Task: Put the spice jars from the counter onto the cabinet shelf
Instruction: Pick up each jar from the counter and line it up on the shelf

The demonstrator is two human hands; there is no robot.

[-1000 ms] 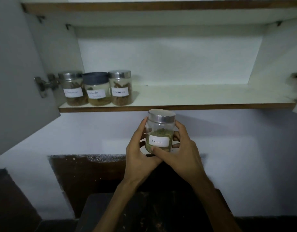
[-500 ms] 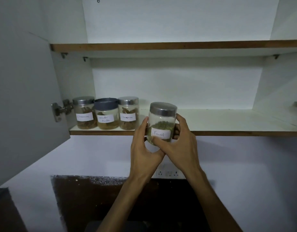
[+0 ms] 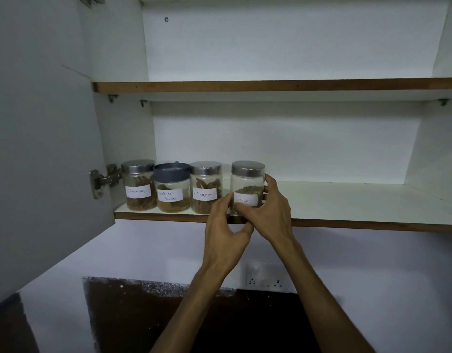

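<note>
A glass jar labelled Fennel (image 3: 247,186) with a steel lid stands at the front of the lower cabinet shelf (image 3: 347,201), fourth in a row. My right hand (image 3: 268,212) grips its right side and front. My left hand (image 3: 224,225) pinches its lower left side with thumb and fingers. To its left stand a Cinnamon jar (image 3: 205,187), a dark-lidded Coriander Powder jar (image 3: 171,187) and another Cinnamon jar (image 3: 138,184).
The cabinet door (image 3: 41,149) hangs open at the left on a metal hinge (image 3: 102,180). An upper shelf (image 3: 270,85) runs above. A wall socket (image 3: 264,277) sits below the cabinet. The lower shelf stretches bare to the right of the jars.
Both hands lifted the Fennel jar from below the shelf up and onto the shelf, beside the right Cinnamon jar. The camera tilted upward.
</note>
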